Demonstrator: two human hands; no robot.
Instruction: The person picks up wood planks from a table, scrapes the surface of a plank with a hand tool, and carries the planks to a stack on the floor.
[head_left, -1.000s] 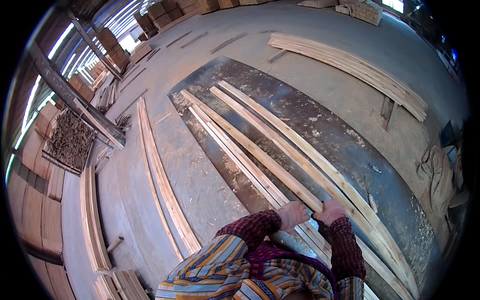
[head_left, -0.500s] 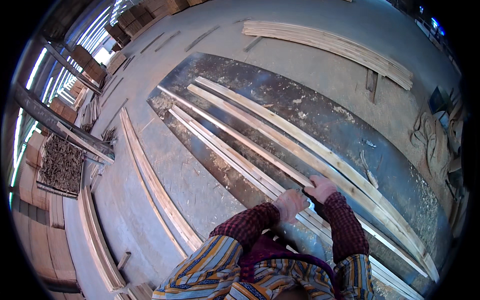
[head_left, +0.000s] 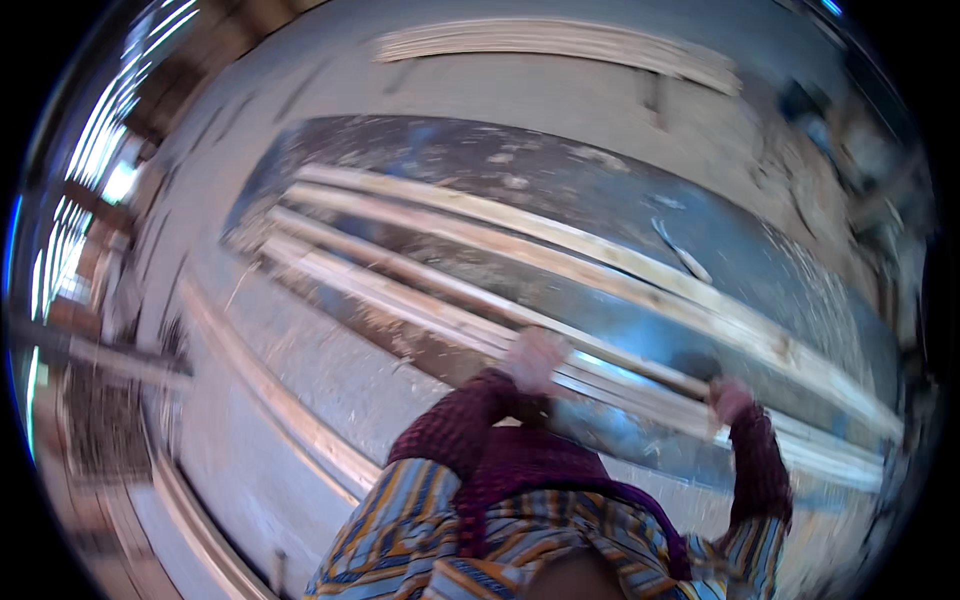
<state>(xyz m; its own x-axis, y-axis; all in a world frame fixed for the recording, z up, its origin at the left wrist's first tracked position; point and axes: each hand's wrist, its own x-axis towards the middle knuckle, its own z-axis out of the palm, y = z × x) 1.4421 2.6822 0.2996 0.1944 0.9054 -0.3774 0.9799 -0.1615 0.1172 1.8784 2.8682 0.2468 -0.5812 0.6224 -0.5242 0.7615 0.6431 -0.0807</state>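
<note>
The picture is blurred by motion. My left hand (head_left: 537,358) and my right hand (head_left: 729,400) are closed on the same long pale wooden slat (head_left: 400,272), which runs from the far left across to my hands. It lies among several other long slats (head_left: 620,290) on a dark, dusty patch of floor (head_left: 560,190). My dark red sleeves and a striped garment fill the lower middle of the view.
Another pile of long slats (head_left: 560,40) lies on the grey concrete at the far top. A pair of slats (head_left: 270,390) lies on the floor to my left. Stacked timber and bright window slits line the left rim.
The view has swung and blurred, so the slats now run nearly level. My hands have spread apart along the slat, the right one moving out to the right.
</note>
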